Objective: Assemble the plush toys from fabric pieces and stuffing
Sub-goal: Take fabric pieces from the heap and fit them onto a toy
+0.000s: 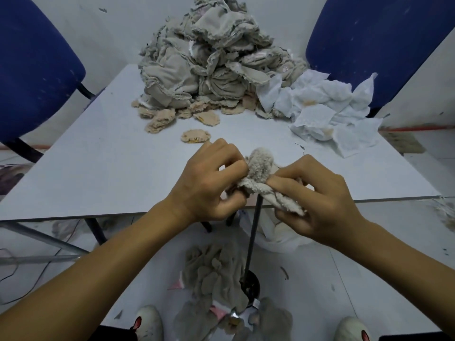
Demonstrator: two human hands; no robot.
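We see both hands, left (209,178) and right (317,198), pinching a plush piece (261,173) over the pale counter's (98,168) near edge. Far off lie a fabric heap (209,60) and white pieces (327,107); blue chairs (32,70) flank the counter.

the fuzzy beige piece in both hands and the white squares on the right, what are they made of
Fuzzy beige piece: looks like plush pile fabric, with a nubby, matte nap. White squares: probably thin nonwoven fabric, semi-sheer and crumpled.
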